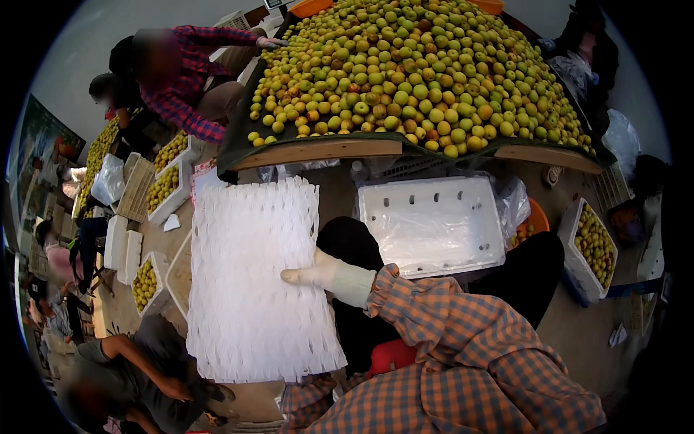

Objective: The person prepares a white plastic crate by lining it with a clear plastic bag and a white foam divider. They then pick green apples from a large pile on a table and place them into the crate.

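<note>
A large white sheet of slitted foam netting (pixel 257 282) is spread upright before me. My right hand (pixel 320 275), in a pale glove, grips its right edge with the thumb lying on the near face. My left hand is not visible; the left sleeve ends behind the sheet's lower edge. Right of the sheet lies a white foam box (pixel 431 225) with a clear plastic liner and holes in its wall. Beyond both, a heap of green and yellow round fruit (pixel 412 76), some reddish, covers a table with a dark cloth and a wooden edge (pixel 325 152).
Foam boxes of fruit stand at the left (pixel 157 282) and right (pixel 588 249). An orange basin (pixel 537 217) sits behind the lined box. People are at the upper left (pixel 184 81), lower left (pixel 135 374) and upper right (pixel 585 54). A plastic crate (pixel 135 190) leans at the left.
</note>
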The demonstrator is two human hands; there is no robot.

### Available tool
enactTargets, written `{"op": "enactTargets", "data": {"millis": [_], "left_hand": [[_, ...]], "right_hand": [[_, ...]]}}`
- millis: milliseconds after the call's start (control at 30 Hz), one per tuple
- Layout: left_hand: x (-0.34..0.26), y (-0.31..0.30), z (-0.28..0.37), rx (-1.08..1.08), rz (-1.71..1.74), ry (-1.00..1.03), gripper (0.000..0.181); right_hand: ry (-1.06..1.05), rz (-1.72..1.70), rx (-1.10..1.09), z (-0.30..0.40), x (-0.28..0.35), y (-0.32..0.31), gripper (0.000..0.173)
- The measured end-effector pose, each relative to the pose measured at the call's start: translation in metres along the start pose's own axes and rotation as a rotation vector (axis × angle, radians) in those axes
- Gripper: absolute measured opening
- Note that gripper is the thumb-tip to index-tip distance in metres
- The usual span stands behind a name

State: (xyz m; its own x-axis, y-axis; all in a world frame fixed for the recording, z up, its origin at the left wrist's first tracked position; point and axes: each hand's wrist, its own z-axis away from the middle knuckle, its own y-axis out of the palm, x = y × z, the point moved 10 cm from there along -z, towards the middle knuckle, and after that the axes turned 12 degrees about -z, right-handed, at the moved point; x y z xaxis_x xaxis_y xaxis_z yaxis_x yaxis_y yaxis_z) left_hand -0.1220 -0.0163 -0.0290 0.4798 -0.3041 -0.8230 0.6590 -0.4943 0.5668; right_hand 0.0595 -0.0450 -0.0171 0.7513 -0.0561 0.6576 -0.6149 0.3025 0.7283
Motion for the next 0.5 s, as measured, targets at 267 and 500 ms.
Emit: {"op": "enactTargets", "data": {"millis": [267,500], "left_hand": [[-0.031,0.040,0.004,0.132,0.115,0.142,0.095],[0.039,0.113,-0.017,0.332,0.465,-0.391,0.119]], "right_hand": [[-0.169,0.094,-0.179,0.041,0.069,-0.020,0.086],[-0.169,0.173,-0.285,0.120,0.117,-0.121,0.084]]}}
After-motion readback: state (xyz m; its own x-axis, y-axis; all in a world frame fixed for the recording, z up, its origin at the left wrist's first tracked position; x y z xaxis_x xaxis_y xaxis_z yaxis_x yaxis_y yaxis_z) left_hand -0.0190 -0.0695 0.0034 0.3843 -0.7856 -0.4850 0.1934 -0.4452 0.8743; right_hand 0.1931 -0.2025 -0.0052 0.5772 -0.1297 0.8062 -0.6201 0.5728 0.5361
